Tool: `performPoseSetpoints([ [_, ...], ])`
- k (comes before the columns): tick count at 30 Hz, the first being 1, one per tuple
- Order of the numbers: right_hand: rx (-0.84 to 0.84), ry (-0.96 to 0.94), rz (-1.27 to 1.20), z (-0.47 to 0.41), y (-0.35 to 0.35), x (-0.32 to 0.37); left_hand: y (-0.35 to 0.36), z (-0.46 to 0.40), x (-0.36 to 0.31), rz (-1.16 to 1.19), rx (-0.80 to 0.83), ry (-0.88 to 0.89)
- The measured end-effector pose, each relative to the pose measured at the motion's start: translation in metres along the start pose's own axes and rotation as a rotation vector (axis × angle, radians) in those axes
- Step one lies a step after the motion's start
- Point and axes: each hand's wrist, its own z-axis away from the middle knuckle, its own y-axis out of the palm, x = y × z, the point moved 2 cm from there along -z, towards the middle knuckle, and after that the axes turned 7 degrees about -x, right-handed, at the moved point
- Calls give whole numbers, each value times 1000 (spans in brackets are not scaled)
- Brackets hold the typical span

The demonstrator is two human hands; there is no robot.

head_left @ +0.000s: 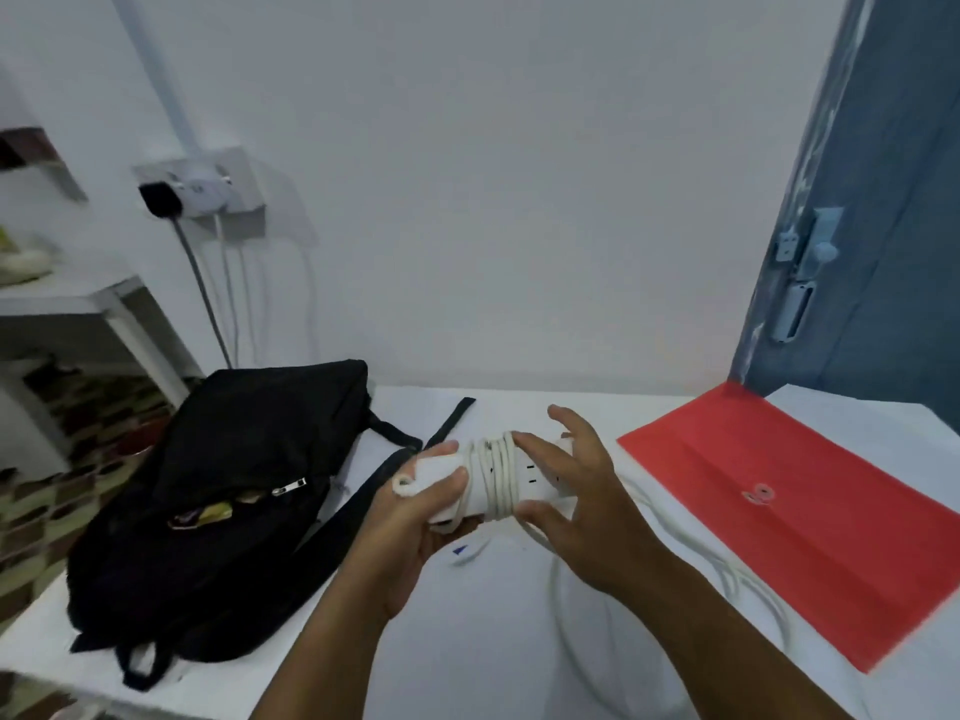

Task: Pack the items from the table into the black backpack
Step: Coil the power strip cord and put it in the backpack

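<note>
Left hand (415, 506) grips white power strip (524, 480) above table (467, 641); right hand (566, 491) loose over cord (496, 478) coils. Wind remaining slack snug, tuck end, then into black backpack (218, 491) lying left.

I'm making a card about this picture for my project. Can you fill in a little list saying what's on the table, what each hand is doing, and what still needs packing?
holding: left hand grips one end of the white power strip
other hand: right hand rests its fingers on the cord wrapped around the strip
loose cord: rest trails across the table
bag: black backpack lies at left, front pocket partly unzipped
also there: red envelope at right
still to pack: power strip, red envelope
</note>
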Motion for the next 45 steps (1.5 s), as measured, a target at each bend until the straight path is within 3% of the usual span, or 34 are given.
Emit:
performPoseSetpoints([
  [5, -63, -88, 283, -13, -5, -6, 18, 1, 2, 74, -60, 79],
  [7, -132, -66, 280, -11, -4, -7, 22, 4, 7, 162, -88, 72],
  [9, -204, 119, 11, -5, -5, -9, 27, 5, 14, 247, -81, 40],
  [12, -147, 419, -512, 1, -5, -17, 40, 7, 29, 291, -69, -25],
  [15, -114, 587, -719, 6, -10, -27, 48, 4, 43, 158, -94, -55],
  [20, -151, 560, -625, 5, -23, -33, 51, -17, 36, -159, 13, 6],
  [26, -212, 574, -613, -9, -17, -29, 59, -41, 31, -146, 223, -52],
  [35, -252, 717, -916, -18, 60, -4, 1, -70, 20, -135, 274, 64],
  [39, -293, 771, -789, -20, 79, 1, -14, -82, 14, -173, 328, 63],
  [45, -358, 676, -621, -22, 77, 10, -14, -91, 6, -169, 403, 74],
])
